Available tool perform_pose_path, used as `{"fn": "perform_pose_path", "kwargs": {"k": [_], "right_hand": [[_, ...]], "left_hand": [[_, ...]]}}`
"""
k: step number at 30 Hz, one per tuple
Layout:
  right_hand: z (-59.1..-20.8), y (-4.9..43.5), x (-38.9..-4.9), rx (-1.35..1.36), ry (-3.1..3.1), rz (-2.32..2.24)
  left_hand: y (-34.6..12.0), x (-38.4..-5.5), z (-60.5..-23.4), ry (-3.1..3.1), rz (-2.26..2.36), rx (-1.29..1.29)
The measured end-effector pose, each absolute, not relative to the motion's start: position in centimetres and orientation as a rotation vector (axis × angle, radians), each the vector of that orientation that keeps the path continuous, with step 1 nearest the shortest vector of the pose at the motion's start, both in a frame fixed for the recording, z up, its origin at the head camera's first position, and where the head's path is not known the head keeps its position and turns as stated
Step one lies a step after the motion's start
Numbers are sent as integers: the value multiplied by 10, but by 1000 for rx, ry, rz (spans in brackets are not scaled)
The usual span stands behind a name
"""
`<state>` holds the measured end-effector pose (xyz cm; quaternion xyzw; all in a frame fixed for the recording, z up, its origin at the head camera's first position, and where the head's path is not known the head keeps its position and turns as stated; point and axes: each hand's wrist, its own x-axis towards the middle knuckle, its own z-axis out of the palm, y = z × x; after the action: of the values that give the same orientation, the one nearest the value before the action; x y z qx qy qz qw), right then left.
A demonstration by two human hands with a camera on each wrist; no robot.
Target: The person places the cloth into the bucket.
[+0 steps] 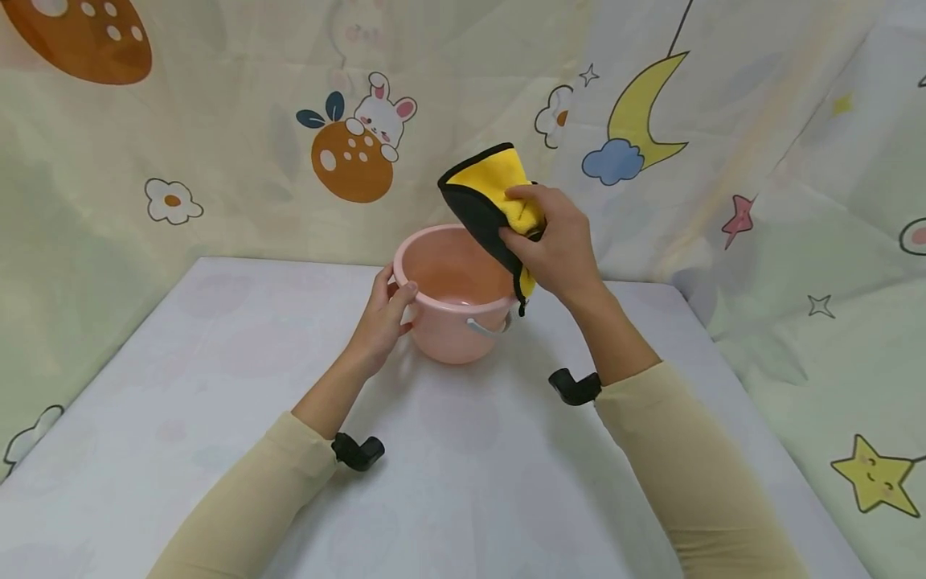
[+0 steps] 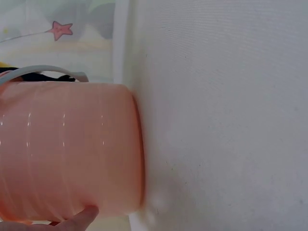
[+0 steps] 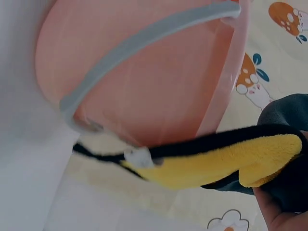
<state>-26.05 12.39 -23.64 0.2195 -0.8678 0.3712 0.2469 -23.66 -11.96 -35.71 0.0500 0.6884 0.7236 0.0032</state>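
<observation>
A pink bucket (image 1: 457, 334) stands upright on the white table, its grey handle (image 3: 144, 41) hanging down at the side. My left hand (image 1: 383, 318) grips the bucket's left side, thumb over the rim and fingers behind the wall; a fingertip presses the wall in the left wrist view. My right hand (image 1: 560, 241) pinches a cloth (image 1: 495, 181), yellow on one face and dark grey on the other with black edging. The cloth hangs over the right part of the bucket's rim, its black loop dangling outside near the handle.
The white table (image 1: 448, 482) stretches around the bucket, its back edge close behind it. A printed fabric backdrop (image 1: 246, 121) with cartoon figures rises behind the table and along both sides. Black mounts (image 1: 575, 388) sit at both wrists.
</observation>
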Motion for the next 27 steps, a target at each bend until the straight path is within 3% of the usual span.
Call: {"fn": "perform_pose_path", "kwargs": {"k": [12,27], "right_hand": [[-264,95,-270,585,-2463,1152],[-283,87,-277,648,-2628,993]], "left_hand": [[-118,-237,-354,2181,2222,133],[-118,-238,-356,2223,2199,119]]}}
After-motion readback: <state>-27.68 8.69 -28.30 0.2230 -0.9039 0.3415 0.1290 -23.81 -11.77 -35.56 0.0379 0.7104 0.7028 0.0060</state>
